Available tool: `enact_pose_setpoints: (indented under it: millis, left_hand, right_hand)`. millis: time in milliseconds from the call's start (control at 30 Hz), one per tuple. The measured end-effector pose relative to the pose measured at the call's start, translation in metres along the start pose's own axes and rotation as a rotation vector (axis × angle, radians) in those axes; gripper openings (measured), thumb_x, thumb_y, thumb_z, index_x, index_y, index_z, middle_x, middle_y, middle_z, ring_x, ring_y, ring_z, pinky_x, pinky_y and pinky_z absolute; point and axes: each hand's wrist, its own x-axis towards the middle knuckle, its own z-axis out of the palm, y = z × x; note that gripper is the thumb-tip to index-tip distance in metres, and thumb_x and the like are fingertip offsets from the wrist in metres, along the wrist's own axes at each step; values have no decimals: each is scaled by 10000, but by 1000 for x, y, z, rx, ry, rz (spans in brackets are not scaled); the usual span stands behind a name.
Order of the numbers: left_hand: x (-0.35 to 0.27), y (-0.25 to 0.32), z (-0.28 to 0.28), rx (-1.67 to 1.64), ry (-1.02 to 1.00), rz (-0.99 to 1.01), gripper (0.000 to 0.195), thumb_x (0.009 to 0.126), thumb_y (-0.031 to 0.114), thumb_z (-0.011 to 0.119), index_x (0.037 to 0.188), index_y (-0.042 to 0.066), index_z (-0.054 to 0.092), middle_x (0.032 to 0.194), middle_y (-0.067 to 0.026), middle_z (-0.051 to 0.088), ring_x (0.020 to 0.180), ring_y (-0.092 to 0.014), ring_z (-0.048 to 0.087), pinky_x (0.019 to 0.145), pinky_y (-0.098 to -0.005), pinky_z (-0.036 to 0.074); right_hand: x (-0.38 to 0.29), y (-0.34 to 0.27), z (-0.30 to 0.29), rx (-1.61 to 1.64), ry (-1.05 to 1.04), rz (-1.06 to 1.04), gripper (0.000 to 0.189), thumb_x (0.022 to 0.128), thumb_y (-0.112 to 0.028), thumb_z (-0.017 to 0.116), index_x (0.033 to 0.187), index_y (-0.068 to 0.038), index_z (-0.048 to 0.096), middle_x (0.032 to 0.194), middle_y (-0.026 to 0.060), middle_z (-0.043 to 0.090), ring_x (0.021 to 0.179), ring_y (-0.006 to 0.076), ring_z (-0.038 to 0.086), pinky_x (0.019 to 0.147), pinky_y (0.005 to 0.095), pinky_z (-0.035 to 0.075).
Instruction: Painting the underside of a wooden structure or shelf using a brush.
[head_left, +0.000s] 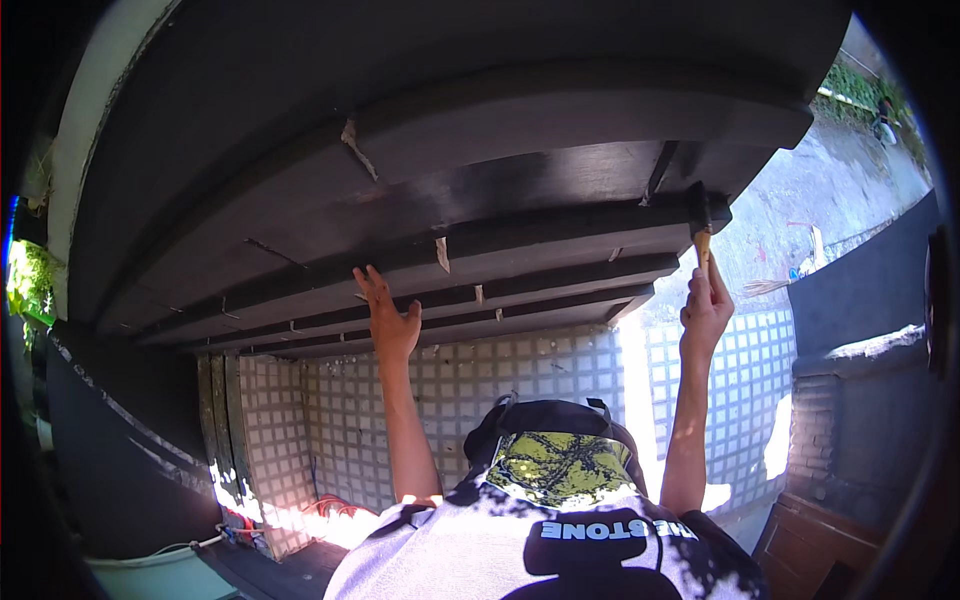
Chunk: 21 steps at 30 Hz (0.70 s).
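My right hand (705, 298) grips the wooden handle of a paintbrush (702, 238). Its dark bristles meet the right end of a black-painted stepped surface (525, 225), where one ledge comes to its corner. A wet-looking sheen (577, 174) shows on the recessed band left of the brush. My left hand (391, 319) holds nothing, its fingers apart and raised against the lower ledges; whether the fingertips touch them I cannot tell. Pale unpainted streaks cross the ledges, one (443, 254) just right of my left hand and a longer one (358, 151) higher up.
Below the ledges lies a grid-patterned tile floor (465, 390). Red hose or cable (341, 507) lies coiled at lower left near dark upright posts (219, 405). A dark wall (862, 300) stands on the right, with a broom (766, 286) on the sunlit concrete beside it.
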Motion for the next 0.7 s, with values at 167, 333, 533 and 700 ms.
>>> enact_pose_setpoints:
  millis: [167,333,533,700]
  left_hand:
    - [-1,6,3,-67,-25,-29,1048,794,87,747,1631,63,117,1698,-213,44,1391,-458,454,959,-445,567]
    - [-3,3,-2,-62,-16,-83,1040,799,90,743,1631,63,119,1700,-205,45,1394,-447,453,960,-441,568]
    - [2,11,-5,-23,-35,-92,1034,803,103,744,1629,65,124,1701,-198,27,1360,-445,494,942,-430,582]
    - [1,8,-8,-80,-39,-100,1029,801,98,741,1625,55,127,1696,-213,29,1324,-435,534,869,-411,613]
  right_hand:
    - [-40,-10,41,-93,-558,181,420,958,-178,694,1363,-71,660,676,-83,495,526,6,362,468,218,281]
    - [24,29,14,-53,-110,-33,414,980,-164,670,1375,-46,641,674,-78,480,498,15,342,432,225,257]
    - [6,-8,-6,38,153,-131,441,1016,-141,629,1448,-77,572,678,-88,450,487,-19,295,394,187,216]
    - [-72,21,93,-24,-220,-31,467,1028,-153,609,1488,-117,539,701,-39,549,511,9,369,437,220,271]
